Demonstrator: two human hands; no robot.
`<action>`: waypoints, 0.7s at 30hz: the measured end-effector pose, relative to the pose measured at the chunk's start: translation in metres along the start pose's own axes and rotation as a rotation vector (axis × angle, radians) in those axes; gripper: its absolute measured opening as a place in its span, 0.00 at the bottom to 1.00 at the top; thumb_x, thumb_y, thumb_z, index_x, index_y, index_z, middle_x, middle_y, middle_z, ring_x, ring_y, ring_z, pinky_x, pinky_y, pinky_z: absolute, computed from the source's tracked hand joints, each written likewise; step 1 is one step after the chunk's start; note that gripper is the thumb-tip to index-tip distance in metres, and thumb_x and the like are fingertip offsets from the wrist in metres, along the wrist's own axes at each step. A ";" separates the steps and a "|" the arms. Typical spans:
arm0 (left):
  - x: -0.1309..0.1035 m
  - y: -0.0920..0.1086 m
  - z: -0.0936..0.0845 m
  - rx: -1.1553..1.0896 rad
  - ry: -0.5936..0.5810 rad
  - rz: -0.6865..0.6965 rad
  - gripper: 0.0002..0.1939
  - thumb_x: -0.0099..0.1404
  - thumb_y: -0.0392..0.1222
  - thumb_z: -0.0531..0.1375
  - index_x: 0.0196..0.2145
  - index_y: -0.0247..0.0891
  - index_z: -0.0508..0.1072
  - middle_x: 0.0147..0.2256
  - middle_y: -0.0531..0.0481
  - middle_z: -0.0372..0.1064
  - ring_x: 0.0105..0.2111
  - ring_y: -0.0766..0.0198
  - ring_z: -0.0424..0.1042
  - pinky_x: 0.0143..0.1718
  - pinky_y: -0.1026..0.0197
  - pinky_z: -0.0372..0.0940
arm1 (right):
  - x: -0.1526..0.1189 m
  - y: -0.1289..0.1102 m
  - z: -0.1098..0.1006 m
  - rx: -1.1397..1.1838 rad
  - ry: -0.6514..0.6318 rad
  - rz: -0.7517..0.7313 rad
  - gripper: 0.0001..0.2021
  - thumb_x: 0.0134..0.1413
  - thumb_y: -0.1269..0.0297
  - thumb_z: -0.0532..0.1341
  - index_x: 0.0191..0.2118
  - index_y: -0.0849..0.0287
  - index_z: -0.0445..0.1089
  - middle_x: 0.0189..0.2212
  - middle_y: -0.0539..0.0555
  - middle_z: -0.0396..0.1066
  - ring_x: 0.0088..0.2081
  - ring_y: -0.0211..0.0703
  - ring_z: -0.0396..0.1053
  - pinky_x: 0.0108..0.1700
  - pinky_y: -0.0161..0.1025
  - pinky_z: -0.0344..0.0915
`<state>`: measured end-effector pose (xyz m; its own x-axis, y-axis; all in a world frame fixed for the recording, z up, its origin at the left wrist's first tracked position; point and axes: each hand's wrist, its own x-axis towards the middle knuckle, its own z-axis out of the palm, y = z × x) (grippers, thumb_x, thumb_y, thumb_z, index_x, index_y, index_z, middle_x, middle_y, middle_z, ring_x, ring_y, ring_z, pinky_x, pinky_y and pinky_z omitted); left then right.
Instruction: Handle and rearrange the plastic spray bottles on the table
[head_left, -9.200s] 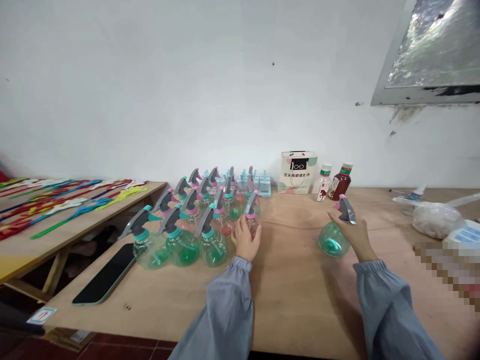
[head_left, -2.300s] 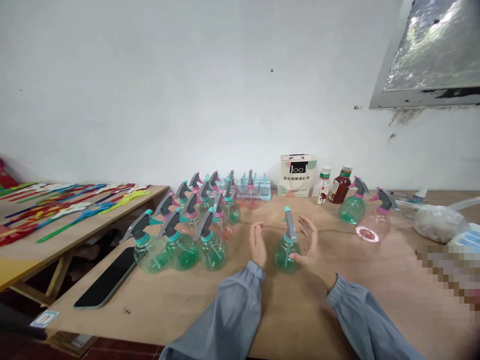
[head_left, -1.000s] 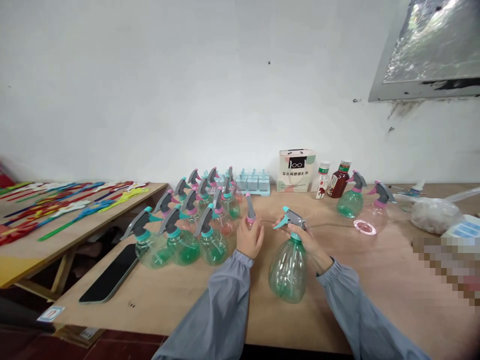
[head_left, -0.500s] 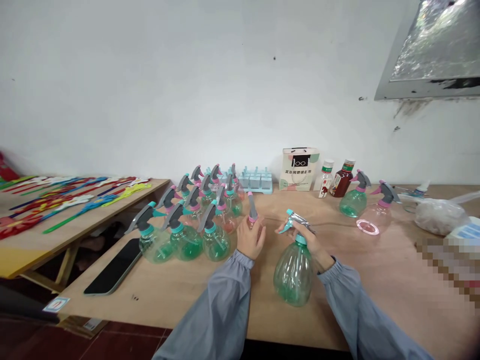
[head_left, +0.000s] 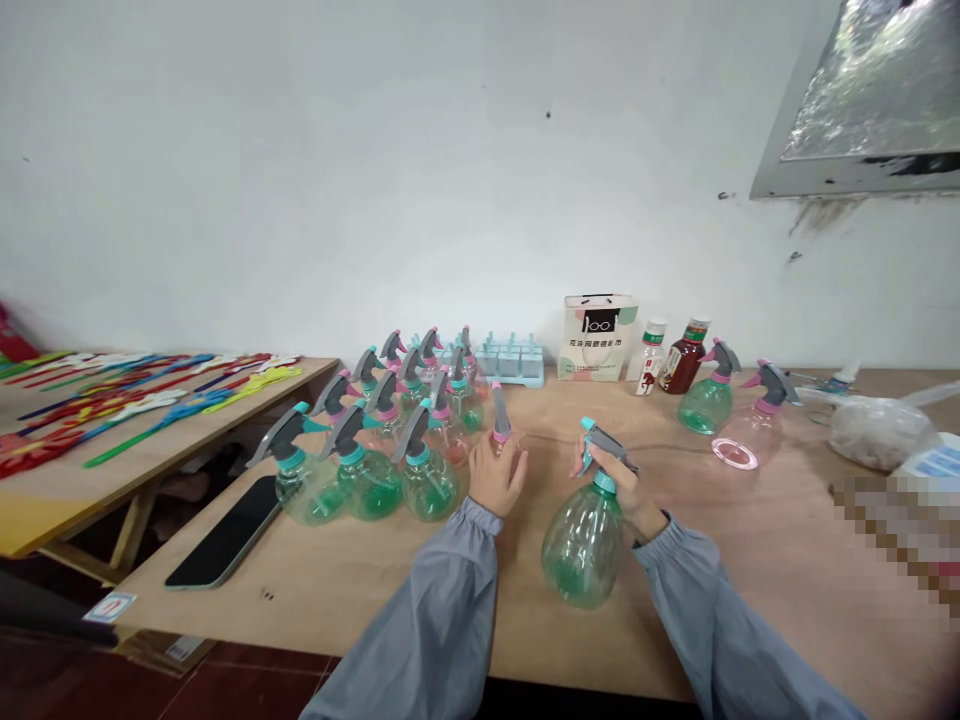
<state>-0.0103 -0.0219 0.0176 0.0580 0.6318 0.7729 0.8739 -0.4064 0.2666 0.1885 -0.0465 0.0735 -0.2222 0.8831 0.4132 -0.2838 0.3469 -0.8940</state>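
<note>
My right hand (head_left: 621, 487) is wrapped round the grey and teal spray head of a green spray bottle (head_left: 583, 550), which tilts a little over the table's front part. My left hand (head_left: 496, 472) grips a pink-collared spray bottle (head_left: 501, 412) near its neck; the hand hides most of its body. Just left of it, several green and pink spray bottles (head_left: 429, 482) stand in close rows. On the right side, a green spray bottle (head_left: 706, 404) and a pink spray bottle (head_left: 750, 434) stand near each other.
A black phone (head_left: 225, 535) lies at the table's left. Along the wall are a pale blue mould tray (head_left: 510, 364), a paper bag (head_left: 592, 345) and two labelled bottles (head_left: 684, 360). A plastic bag (head_left: 881, 432) lies right. Another table (head_left: 187, 440) holds colourful craft pieces.
The green bottle in my right hand has tilted further, its base swinging slightly left and its head shifting right. My left hand has moved slightly left.
</note>
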 end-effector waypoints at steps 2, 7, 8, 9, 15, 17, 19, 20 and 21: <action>0.000 -0.001 0.000 0.008 0.002 -0.002 0.18 0.69 0.44 0.55 0.53 0.44 0.74 0.52 0.38 0.61 0.56 0.49 0.63 0.53 0.46 0.62 | 0.002 0.001 0.000 0.052 0.000 0.032 0.18 0.49 0.42 0.66 0.29 0.53 0.71 0.25 0.53 0.74 0.36 0.51 0.76 0.40 0.45 0.71; -0.001 0.000 0.001 0.017 0.001 0.011 0.18 0.69 0.44 0.54 0.53 0.44 0.73 0.52 0.38 0.61 0.56 0.49 0.62 0.52 0.46 0.62 | 0.003 0.004 0.003 0.128 0.001 0.078 0.17 0.45 0.46 0.69 0.35 0.51 0.74 0.33 0.52 0.77 0.41 0.50 0.76 0.43 0.45 0.71; -0.001 0.000 0.001 0.015 0.002 0.015 0.18 0.69 0.44 0.54 0.53 0.44 0.73 0.52 0.37 0.61 0.56 0.48 0.62 0.52 0.46 0.62 | 0.003 0.004 0.003 0.135 0.015 0.072 0.17 0.45 0.45 0.69 0.34 0.52 0.74 0.32 0.52 0.77 0.41 0.50 0.76 0.43 0.45 0.71; -0.001 0.000 0.001 0.013 0.004 0.017 0.18 0.69 0.44 0.54 0.54 0.43 0.73 0.52 0.37 0.61 0.56 0.48 0.62 0.52 0.46 0.62 | 0.002 0.004 0.003 0.136 0.032 0.063 0.16 0.45 0.45 0.68 0.32 0.52 0.74 0.30 0.52 0.76 0.39 0.50 0.76 0.42 0.45 0.71; -0.001 0.000 0.000 0.005 -0.009 0.000 0.18 0.68 0.44 0.54 0.54 0.43 0.74 0.52 0.37 0.61 0.57 0.48 0.62 0.53 0.45 0.62 | 0.003 0.003 0.001 0.091 0.073 0.030 0.17 0.47 0.44 0.67 0.27 0.53 0.71 0.25 0.52 0.74 0.36 0.49 0.76 0.39 0.43 0.71; -0.001 0.000 0.000 0.005 -0.021 -0.006 0.18 0.68 0.44 0.54 0.54 0.43 0.73 0.52 0.37 0.62 0.57 0.48 0.62 0.53 0.45 0.62 | 0.002 0.003 0.002 0.102 0.038 0.053 0.16 0.47 0.44 0.67 0.31 0.52 0.73 0.28 0.53 0.76 0.37 0.50 0.76 0.39 0.44 0.71; 0.000 0.000 0.000 0.004 -0.029 -0.009 0.18 0.68 0.44 0.54 0.53 0.44 0.74 0.52 0.37 0.61 0.57 0.47 0.62 0.53 0.45 0.62 | 0.001 0.003 0.003 0.098 0.031 0.052 0.16 0.47 0.45 0.67 0.35 0.51 0.73 0.31 0.53 0.77 0.39 0.50 0.76 0.40 0.44 0.71; 0.000 0.001 -0.001 0.004 -0.030 -0.010 0.18 0.68 0.44 0.54 0.53 0.44 0.74 0.52 0.37 0.61 0.57 0.47 0.61 0.53 0.45 0.61 | 0.001 0.004 0.004 0.084 0.050 0.037 0.15 0.47 0.46 0.67 0.35 0.51 0.74 0.31 0.52 0.77 0.39 0.49 0.76 0.40 0.44 0.71; 0.000 0.001 0.000 0.005 -0.029 -0.010 0.18 0.68 0.44 0.54 0.53 0.44 0.74 0.53 0.37 0.61 0.57 0.47 0.61 0.53 0.45 0.61 | 0.000 0.004 0.004 0.060 0.083 0.016 0.15 0.48 0.46 0.67 0.34 0.51 0.74 0.30 0.52 0.77 0.38 0.48 0.76 0.40 0.43 0.71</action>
<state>-0.0101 -0.0227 0.0178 0.0631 0.6545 0.7534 0.8771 -0.3966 0.2711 0.1838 -0.0459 0.0703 -0.1502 0.9124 0.3808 -0.3365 0.3150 -0.8874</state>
